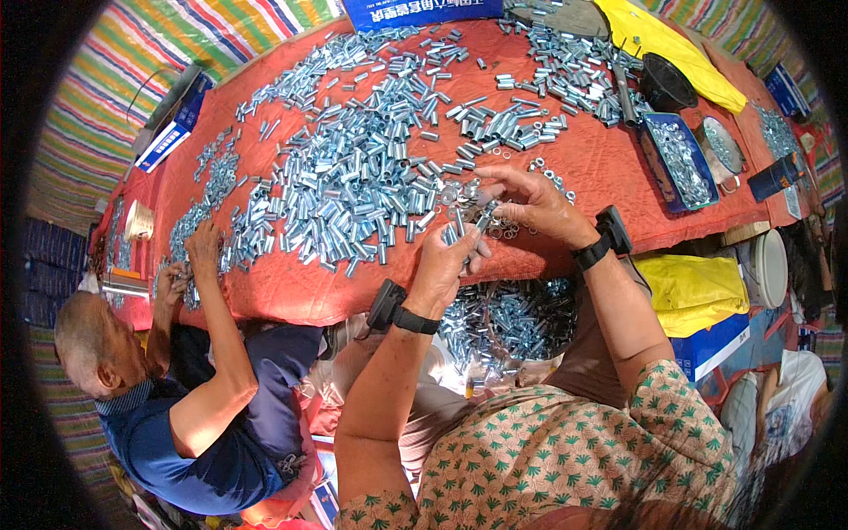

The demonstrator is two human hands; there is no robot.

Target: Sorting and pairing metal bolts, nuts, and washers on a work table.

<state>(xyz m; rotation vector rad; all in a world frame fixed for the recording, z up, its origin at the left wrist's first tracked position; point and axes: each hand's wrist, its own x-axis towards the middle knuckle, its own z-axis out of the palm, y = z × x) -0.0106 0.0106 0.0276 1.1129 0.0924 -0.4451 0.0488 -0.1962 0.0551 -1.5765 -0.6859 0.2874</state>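
Note:
My left hand point(450, 258) is closed, with a short silvery metal sleeve point(451, 235) between its fingers. Close against it, my right hand point(534, 208) pinches a slim bolt-like metal piece point(485, 215) by thumb and fingertips. The two hands nearly meet over the table's near edge; the exact shape of the pieces is partly hidden by fingers. Beneath and beside the hands lie loose washers point(505, 231). A big heap of metal sleeves point(353, 190) spreads to the left of them. Below the table edge, a mass of metal pieces point(503, 322) sits at my lap.
A red cloth point(609, 177) covers the table. To the right stand a blue tray point(678, 199) of metal parts, a black bowl point(667, 82) and a yellow sheet point(685, 62). On my left a co-worker point(177, 406) handles small parts beside a white cup point(140, 221).

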